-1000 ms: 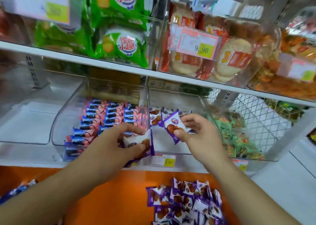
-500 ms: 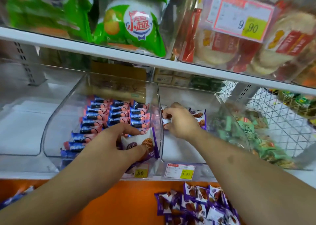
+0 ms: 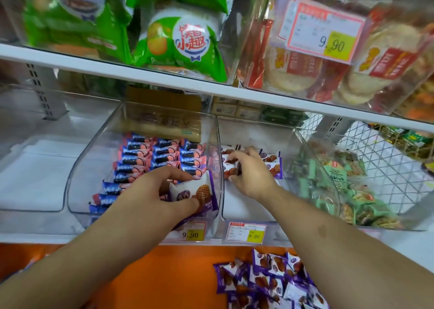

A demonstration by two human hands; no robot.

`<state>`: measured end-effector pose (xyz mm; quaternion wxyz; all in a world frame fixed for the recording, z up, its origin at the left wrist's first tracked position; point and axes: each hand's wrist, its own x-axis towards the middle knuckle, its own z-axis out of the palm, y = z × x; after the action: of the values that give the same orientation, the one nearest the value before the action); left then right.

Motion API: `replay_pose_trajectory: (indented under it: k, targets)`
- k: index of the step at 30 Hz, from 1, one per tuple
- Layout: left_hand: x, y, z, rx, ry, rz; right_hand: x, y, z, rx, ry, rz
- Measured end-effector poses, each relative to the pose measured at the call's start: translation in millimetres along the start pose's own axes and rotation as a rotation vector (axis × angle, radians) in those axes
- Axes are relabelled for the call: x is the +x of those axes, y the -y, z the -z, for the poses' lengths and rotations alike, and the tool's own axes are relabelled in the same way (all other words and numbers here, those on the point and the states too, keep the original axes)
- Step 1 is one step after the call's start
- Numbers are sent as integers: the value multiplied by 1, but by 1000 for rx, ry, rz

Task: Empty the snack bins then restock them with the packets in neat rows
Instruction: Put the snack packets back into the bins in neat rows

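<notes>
Two hands at work: right hand [image 3: 251, 172] pinches a purple packet [image 3: 231, 168] into the row at the rear of the middle bin [image 3: 246, 209]; left hand [image 3: 162, 191] grips spare packets [image 3: 195, 192] just left of it, across the divider, ready to pass rightward
</notes>
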<state>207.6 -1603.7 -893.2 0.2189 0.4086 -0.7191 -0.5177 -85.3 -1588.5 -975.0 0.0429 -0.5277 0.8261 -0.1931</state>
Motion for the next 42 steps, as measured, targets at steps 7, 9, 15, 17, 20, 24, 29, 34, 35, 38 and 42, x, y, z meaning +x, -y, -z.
replay_pose_trajectory:
  k: [7, 9, 15, 17, 20, 24, 29, 34, 35, 38, 42]
  targets:
    - [-4, -9, -2, -19, 21, -7, -42, 20, 42, 229, -139, -73]
    - [-5, -11, -3, -21, 29, -30, -67, 42, 69, 587, -149, -37]
    - [-9, -22, -14, -55, 138, -212, -123, 79, 114, 581, 161, 208]
    - [-8, -24, -20, -46, 136, -229, -121, 71, 110, 573, 106, 135]
    - [-3, -14, -25, 319, 53, -356, -106, 38, 103, 527, 3, 29]
    - [-1, -4, -29, 595, 155, -453, -73, -11, 85, 194, -26, -90]
    - [7, 2, -34, 685, 172, -483, -28, -41, 58, -18, -10, -107]
    - [13, 7, -36, 712, 232, -466, 2, -50, 33, -167, -58, -23]
    - [14, 8, -36, 708, 236, -470, 6, -50, 31, -195, -84, 4]
    - [14, 9, -36, 691, 227, -477, 12, -51, 28, -256, -134, 70]
    - [14, 12, -36, 683, 214, -487, 11, -52, 24, -242, -130, 72]
